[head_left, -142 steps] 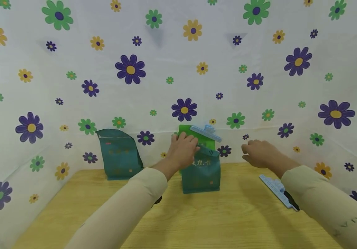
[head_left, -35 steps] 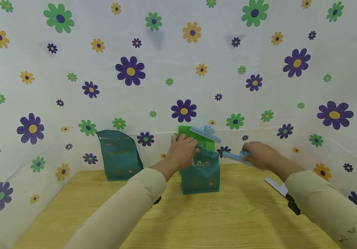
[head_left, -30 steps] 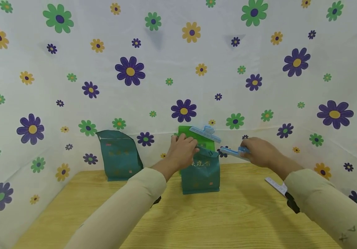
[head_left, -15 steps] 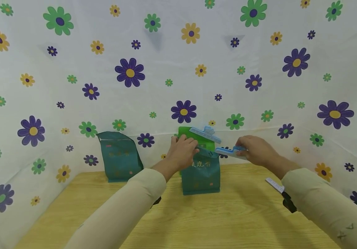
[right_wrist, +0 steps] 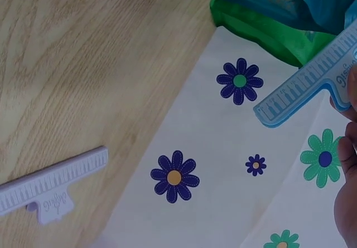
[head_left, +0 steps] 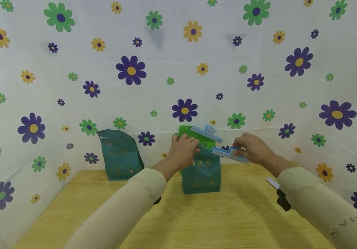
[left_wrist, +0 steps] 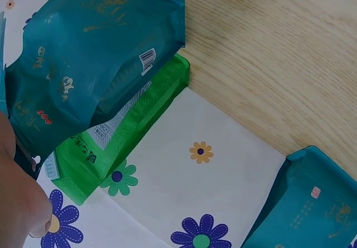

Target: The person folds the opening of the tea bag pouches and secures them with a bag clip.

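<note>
My left hand (head_left: pixel 182 150) grips the folded-down top of a teal printed bag (head_left: pixel 201 176), which stands upright in the middle of the table. In the left wrist view the thumb and fingers are at the bag's (left_wrist: pixel 83 52) top edge. My right hand (head_left: pixel 253 150) pinches the handle of a light-blue sealing clip (head_left: pixel 228 154) with ruler marks. The clip's left end overlaps the right end of the bag's fold. The same clip (right_wrist: pixel 307 77) crosses in front of the bags in the right wrist view.
Behind the teal bag stands a bright green bag (head_left: pixel 186 130) with another blue clip (head_left: pixel 206 133) across its top. A second teal bag (head_left: pixel 120 157) stands at the back left. A pale clip (right_wrist: pixel 53 181) lies on the table (head_left: pixel 228 221) at the right. Flowered cloth backs the table.
My right hand, without a clip in the oldest frame, now holds a blue one and has moved left to the bag's fold. My left hand has stayed on the bag.
</note>
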`<state>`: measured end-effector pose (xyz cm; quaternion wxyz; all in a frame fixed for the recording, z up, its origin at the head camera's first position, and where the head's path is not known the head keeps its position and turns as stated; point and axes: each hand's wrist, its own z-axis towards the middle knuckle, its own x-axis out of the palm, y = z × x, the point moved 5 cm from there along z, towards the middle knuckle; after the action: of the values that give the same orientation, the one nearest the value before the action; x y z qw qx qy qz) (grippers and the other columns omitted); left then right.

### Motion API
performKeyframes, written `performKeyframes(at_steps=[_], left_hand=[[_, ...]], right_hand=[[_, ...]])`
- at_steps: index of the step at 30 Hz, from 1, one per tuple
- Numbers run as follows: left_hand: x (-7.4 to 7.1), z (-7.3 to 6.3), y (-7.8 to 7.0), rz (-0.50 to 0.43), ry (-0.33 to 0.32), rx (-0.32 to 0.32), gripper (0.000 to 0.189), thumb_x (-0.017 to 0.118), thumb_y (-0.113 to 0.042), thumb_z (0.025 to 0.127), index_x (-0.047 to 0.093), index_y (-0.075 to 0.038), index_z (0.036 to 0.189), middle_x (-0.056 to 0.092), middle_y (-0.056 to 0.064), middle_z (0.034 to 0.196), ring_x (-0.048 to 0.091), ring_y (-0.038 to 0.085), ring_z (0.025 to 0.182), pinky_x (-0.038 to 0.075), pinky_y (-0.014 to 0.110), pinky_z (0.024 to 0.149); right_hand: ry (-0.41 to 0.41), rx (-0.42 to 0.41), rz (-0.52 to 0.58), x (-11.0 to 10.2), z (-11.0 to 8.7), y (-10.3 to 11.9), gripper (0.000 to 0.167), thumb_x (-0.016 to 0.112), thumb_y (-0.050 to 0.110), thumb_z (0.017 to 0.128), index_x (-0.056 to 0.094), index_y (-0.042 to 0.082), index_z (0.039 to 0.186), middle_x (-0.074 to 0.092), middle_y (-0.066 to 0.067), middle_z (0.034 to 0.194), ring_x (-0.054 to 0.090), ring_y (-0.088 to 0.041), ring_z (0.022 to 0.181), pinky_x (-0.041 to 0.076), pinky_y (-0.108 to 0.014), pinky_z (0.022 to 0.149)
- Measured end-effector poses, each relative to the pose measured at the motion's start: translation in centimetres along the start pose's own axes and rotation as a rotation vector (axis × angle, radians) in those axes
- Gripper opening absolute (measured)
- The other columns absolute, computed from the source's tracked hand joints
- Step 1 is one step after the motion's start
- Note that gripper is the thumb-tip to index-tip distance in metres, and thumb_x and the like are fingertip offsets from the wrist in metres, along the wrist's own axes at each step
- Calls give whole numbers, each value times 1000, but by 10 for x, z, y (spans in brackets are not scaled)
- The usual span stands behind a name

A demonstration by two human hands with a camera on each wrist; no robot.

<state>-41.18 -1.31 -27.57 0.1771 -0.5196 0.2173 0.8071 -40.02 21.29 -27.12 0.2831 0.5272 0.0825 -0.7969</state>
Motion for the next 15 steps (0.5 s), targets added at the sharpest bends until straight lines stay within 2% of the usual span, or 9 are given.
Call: performKeyframes(at_steps=[5,11,15], left_hand=[[-1,1,-2,0,14,9,24,42,-37,107,57,-19,109,60,-5,106,45,20,98,33,45,90],[-1,2,-2,35,48,-1,26,41,-36,108,58,-16,112,61,-2,109,48,22,106,37,48,99],[-1,3,-1,31,57,-6,28,40,-36,108,58,-15,116,61,0,114,50,23,111,37,49,103]], right_hand=[[-12,9,27,5,1,1,13,78,9,85,72,4,94,65,-7,88,62,-22,84,54,-42,78],[-35,-44,0,8,7,12,12,78,11,85,71,5,93,66,-6,88,61,-22,83,51,-42,77],[-41,-46,17,9,11,18,12,78,12,86,70,6,92,65,-6,87,62,-22,83,53,-41,76]])
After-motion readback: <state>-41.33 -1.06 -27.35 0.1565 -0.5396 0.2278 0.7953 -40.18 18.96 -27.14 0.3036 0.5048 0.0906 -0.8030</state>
